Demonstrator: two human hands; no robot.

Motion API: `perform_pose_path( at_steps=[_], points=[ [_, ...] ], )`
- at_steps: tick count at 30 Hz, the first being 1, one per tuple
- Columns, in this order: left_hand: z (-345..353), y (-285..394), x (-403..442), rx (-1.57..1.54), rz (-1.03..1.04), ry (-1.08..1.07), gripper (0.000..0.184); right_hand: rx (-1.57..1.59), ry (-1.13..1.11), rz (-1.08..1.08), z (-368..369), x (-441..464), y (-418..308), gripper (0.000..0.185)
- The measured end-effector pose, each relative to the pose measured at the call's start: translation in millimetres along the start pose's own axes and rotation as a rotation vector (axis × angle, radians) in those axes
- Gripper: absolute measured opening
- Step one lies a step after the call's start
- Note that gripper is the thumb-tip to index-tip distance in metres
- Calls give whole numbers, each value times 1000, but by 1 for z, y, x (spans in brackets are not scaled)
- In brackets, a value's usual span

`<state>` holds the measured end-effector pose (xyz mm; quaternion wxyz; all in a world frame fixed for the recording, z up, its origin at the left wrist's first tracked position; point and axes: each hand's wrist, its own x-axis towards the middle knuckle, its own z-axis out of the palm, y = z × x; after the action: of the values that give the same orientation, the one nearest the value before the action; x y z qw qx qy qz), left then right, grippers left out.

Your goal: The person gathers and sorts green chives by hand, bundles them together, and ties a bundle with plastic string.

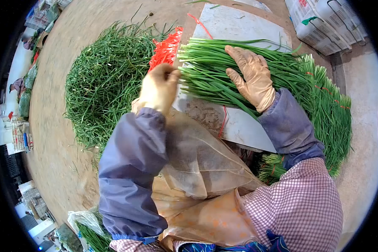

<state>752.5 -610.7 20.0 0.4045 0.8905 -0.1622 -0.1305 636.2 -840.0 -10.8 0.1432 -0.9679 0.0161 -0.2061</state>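
A loose bunch of garlic chives (214, 63) lies across a pale board (248, 21), with its whitish stem ends pointing left. My right hand (253, 77), in a tan glove, rests on the bunch with its fingers spread. At the stem ends is my left hand (158, 86), its fingers curled and thumb pressed in; whatever it pinches is too small to make out. A red plastic strip (200, 26) runs beneath the bunch, and its other end comes out at the near side of the board. Just beyond my left hand lies a heap of red strips (168, 47).
To the left, a large pile of loose green leaves (109, 80) covers the floor. Tied chive bundles (329, 109) are stacked at the right. White plastic crates (323, 25) stand at the back right. A bag of greens (88, 227) sits at the lower left. People are far off left.
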Motion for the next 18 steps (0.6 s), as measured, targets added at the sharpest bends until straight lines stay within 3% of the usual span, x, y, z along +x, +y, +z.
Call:
perform_pose_path(
  at_steps=[1,4,5,7,8,11,12,14,16,17,18],
  points=[
    [-9,-15,3,40,28,52,24,1,-5,-11,-1,1,2,55],
    [-45,-56,9,-25,-234,74,26,-9,-4,-36,-5,1,8,56],
    [-56,-67,4,-17,-288,80,28,117,9,-24,-13,3,7,54],
    [-76,-92,-1,156,-293,-53,30,-98,249,-137,-33,9,0,45],
    [-81,-92,-6,369,-243,-93,31,35,152,-253,-40,6,-1,44],
    [-76,-64,-28,388,17,-61,35,327,-161,-650,-59,-9,-15,33],
    [-71,-43,-33,229,-62,-72,32,140,-354,-695,-57,-18,-30,28],
    [-56,-24,-38,56,6,-108,28,-84,-617,-687,-43,-35,-50,21],
    [-43,6,-47,-96,17,-168,24,-180,-687,-623,-13,-52,-49,15],
    [-38,22,-54,-159,-6,-214,22,-178,-624,-646,-3,-57,-46,15],
    [-28,18,-59,-239,98,-216,20,-181,-560,-670,3,-58,-43,14]
  ],
)
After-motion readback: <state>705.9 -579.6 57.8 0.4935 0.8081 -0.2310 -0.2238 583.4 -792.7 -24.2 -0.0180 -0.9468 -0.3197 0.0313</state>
